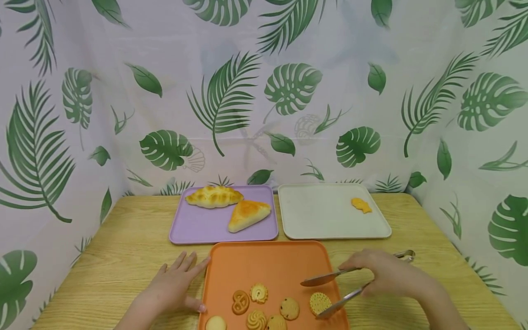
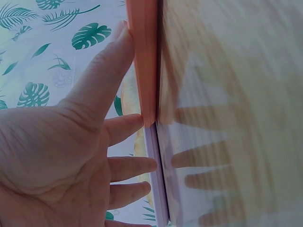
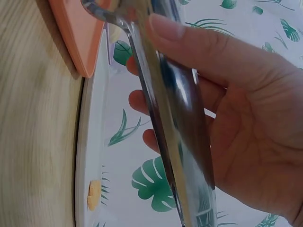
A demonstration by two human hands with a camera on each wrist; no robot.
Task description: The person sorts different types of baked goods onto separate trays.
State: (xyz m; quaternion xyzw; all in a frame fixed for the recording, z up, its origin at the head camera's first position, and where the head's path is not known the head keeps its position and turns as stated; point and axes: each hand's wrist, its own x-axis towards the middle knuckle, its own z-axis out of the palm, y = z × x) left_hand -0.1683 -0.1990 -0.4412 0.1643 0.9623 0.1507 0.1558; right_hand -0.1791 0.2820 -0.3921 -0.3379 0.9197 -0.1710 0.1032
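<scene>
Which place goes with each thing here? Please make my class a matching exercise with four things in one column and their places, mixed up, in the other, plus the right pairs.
Things
1. Tongs
2. Triangular bread
3. Fish-shaped cookie
4. Pretzel

Places
A. Lying on the white tray
B. Lying on the orange tray
C. Held in the person's right hand
D. Lying on the purple tray

Right pairs: 1-C, 2-D, 3-A, 4-B

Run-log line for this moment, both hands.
left hand: touching orange rectangular tray | right hand: holding silver metal tongs, tips apart near round dotted tan cookie | white rectangular tray: orange fish-shaped cookie
</scene>
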